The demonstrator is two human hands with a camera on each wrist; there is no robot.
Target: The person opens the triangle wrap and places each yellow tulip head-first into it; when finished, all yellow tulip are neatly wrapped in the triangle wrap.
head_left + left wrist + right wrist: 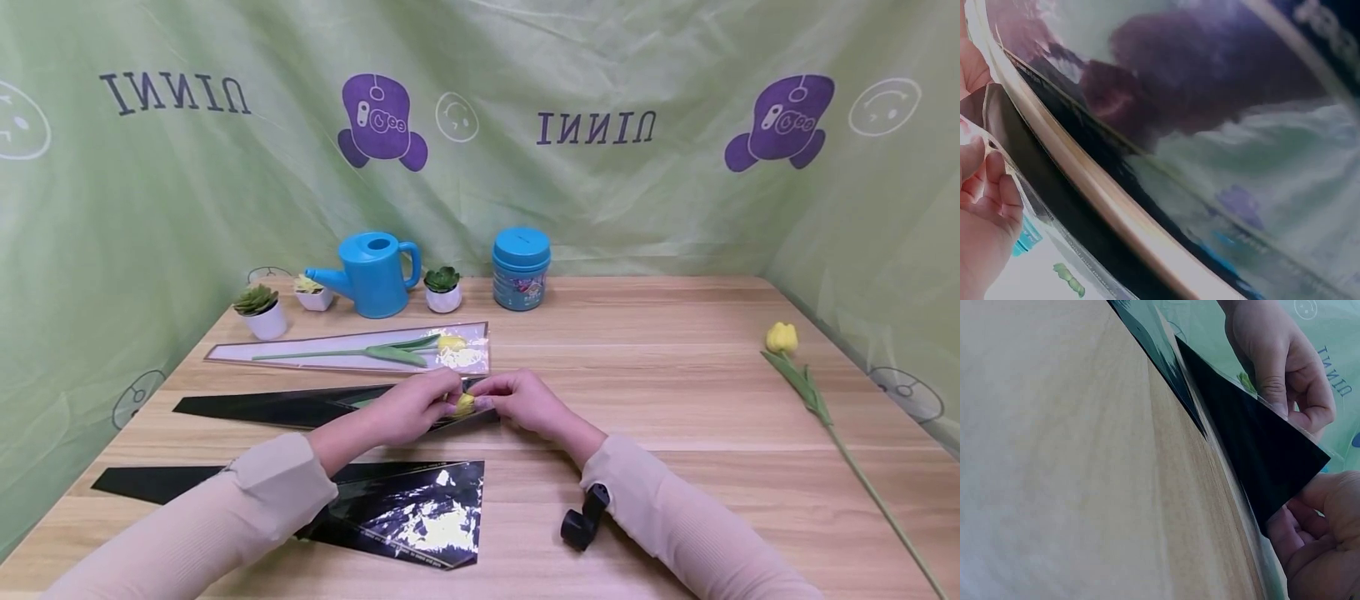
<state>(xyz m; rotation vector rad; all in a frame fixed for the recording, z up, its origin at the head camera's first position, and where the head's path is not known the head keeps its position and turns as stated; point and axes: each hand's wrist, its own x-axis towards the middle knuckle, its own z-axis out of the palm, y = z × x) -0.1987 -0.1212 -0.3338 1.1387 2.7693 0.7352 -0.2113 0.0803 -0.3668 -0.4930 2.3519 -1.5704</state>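
Observation:
A yellow tulip lies in the wide end of a black flower sleeve, its bloom between my two hands. My left hand pinches the sleeve's edge beside the bloom. On the other side, my right hand grips the wide end near its corner, thumb and fingers bent. In the right wrist view the sleeve's dark side tilts up between both hands. Most of the stem is hidden by the sleeve and my left hand.
Behind lies a clear-fronted sleeve with a tulip; in front, another black sleeve. A loose tulip lies at right. Along the back stand a blue watering can, a blue-lidded tub and potted succulents.

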